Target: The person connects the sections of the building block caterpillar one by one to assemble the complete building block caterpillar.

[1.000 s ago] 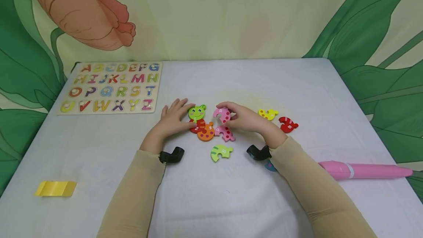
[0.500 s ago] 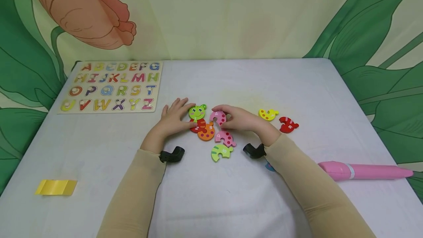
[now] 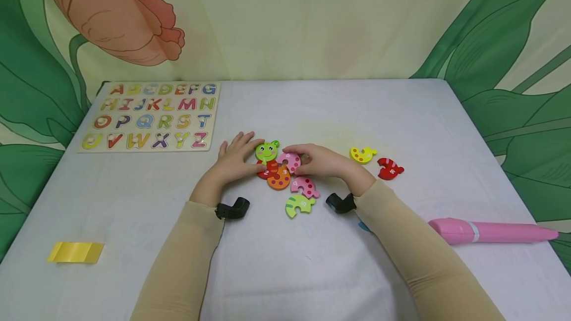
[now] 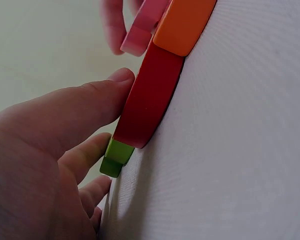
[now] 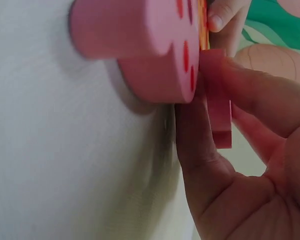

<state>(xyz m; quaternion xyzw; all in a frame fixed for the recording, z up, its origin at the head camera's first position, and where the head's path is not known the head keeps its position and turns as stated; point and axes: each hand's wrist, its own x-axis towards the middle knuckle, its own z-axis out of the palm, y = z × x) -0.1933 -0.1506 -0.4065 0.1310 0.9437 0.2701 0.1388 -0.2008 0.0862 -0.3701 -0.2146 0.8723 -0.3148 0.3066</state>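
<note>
Three number puzzle pieces lie joined as part of a caterpillar: a green head (image 3: 267,152), a red piece (image 3: 270,171) marked 2 and an orange piece (image 3: 280,181) marked 3. My left hand (image 3: 232,161) rests at their left side with fingers spread, its thumb (image 4: 117,82) on the red piece and index finger at the head. With thumb and fingers my right hand (image 3: 327,161) pinches a pink spotted puzzle piece (image 3: 292,160), held tilted close above the orange one. Below it lie another pink piece (image 3: 305,187) and a green piece (image 3: 299,204) marked 5.
To the right lie a yellow piece (image 3: 362,155) and a red piece (image 3: 390,169); a blue one (image 3: 363,225) is partly under the right sleeve. A letter board (image 3: 149,118), a yellow strip (image 3: 76,252) and a pink inflatable-looking stick (image 3: 495,231) lie farther out.
My right hand has moved left with the pink piece, up to the orange piece. The lower pink piece has shifted down toward the green one. My left hand has stayed in place.
</note>
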